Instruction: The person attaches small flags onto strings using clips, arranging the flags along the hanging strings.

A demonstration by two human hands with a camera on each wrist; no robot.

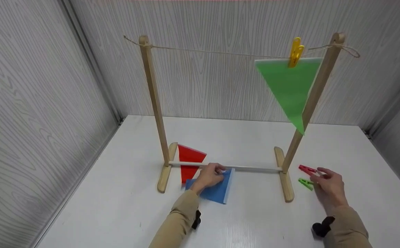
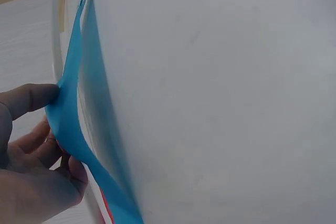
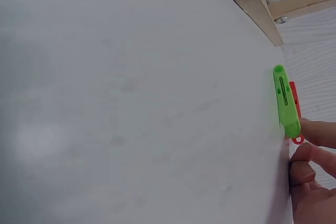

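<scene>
My left hand (image 1: 209, 176) pinches a blue triangular flag (image 1: 217, 193) by its white-edged side; in the left wrist view the blue cloth (image 2: 68, 114) bends between thumb and fingers. A red flag (image 1: 189, 155) lies partly under the stand's lower bar, beside the blue one. At the right, thumb and a finger of my right hand (image 1: 330, 184) are at the handle ends of a red clothespin (image 1: 306, 169). Just nearer lies a green clothespin (image 1: 305, 184), which covers much of the red one in the right wrist view. A green flag (image 1: 289, 86) hangs from the string by a yellow clothespin (image 1: 295, 53).
A wooden stand has a left post (image 1: 154, 100), a right post (image 1: 315, 100) and a white lower bar (image 1: 251, 168). String (image 1: 203, 51) runs between the post tops. Its feet rest on a white table (image 1: 117, 206), with grey wood-grain panels behind and at both sides.
</scene>
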